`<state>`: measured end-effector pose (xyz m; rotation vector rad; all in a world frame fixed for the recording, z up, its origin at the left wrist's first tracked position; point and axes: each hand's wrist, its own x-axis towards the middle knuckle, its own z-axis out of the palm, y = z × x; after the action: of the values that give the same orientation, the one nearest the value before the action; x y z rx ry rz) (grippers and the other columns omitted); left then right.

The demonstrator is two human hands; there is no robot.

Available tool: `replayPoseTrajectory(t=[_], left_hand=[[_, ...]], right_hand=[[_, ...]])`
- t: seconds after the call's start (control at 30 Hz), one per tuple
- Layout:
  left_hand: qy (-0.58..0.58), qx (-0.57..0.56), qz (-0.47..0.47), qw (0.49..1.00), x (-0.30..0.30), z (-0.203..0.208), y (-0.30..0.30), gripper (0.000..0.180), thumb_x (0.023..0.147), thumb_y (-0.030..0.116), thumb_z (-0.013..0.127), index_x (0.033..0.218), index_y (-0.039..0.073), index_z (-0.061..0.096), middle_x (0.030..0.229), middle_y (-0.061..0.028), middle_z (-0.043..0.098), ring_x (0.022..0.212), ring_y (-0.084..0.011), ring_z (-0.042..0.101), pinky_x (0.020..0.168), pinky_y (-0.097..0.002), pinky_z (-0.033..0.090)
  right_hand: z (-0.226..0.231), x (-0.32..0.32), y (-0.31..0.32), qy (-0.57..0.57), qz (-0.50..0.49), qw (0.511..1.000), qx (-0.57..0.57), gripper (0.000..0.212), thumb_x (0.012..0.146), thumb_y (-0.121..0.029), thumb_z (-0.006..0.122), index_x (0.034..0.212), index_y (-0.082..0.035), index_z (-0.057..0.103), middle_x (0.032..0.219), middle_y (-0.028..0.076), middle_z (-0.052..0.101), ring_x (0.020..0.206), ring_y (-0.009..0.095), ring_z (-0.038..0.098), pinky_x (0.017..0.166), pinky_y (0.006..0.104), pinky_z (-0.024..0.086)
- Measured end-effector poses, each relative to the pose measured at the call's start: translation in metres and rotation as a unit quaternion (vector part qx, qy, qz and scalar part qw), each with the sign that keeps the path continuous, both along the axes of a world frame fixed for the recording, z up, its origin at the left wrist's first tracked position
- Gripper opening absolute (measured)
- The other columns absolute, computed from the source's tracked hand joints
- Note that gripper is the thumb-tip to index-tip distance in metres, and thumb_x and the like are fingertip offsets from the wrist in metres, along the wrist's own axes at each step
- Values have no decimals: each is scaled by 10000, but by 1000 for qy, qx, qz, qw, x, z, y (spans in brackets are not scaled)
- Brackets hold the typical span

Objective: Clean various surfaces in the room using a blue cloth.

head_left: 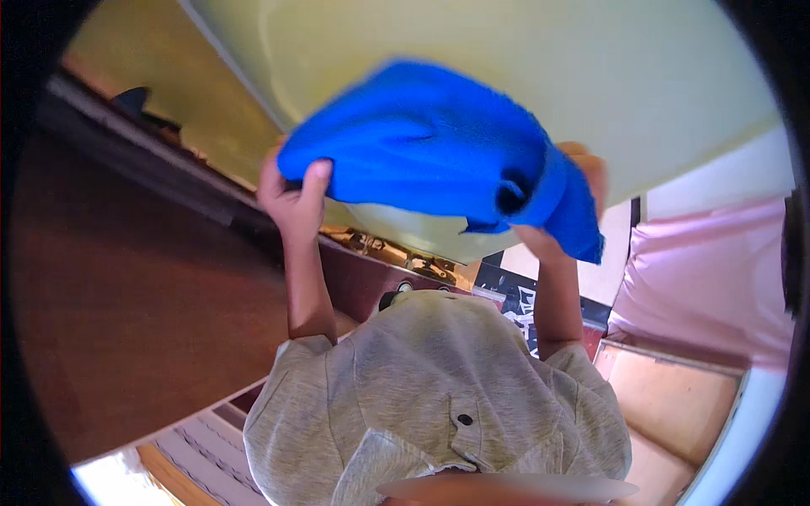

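A bright blue fuzzy cloth [422, 139] is stretched between my two hands, held up in front of a pale yellow-green surface. At its left end, my left hand [295, 202] is closed on the edge, thumb on the near side. My right hand [542, 243] grips the right end, where the cloth folds over and partly covers the palm and fingers. A dark hollow shows in the fold beside that hand. The cloth's lower right corner hangs down past the right wrist.
To the left stands a large dark brown panel [143, 287]. Small items [380, 249] lie along a ledge below the cloth. Pink fabric [704, 278] hangs at the right, above a light wooden compartment [671, 396]. A black-and-white printed thing [525, 304] is beside my right forearm.
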<state>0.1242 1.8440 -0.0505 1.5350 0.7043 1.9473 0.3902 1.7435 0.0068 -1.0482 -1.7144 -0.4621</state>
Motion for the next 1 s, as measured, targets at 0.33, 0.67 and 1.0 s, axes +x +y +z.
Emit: replayPoseTrajectory(t=[0.33,0.67,1.0], left_hand=[[35,305,356,882,159,66,58,358,694,73,744,964,71,509,955,-138,455,947,-283,410,753,-377,343],[218,391,261,855,231,69,-6,271,663,180,649,929,227,648,811,38,549,772,-175,488,696,-345,275],[311,364,262,838,233,39,3,358,816,392,601,1118,199,594,1247,-48,505,1221,-221,420,978,-558,260]], right_hand=[[36,65,-15,188,-355,898,180,494,690,-47,739,1138,-35,532,815,46,566,706,138,528,625,248,424],[-2,59,-27,641,15,719,268,258,906,-124,539,1070,-47,355,1041,136,529,916,205,573,780,339,537],[-40,67,22,12,-353,909,224,146,778,-80,597,919,-48,581,1203,201,462,1156,445,405,983,533,304]])
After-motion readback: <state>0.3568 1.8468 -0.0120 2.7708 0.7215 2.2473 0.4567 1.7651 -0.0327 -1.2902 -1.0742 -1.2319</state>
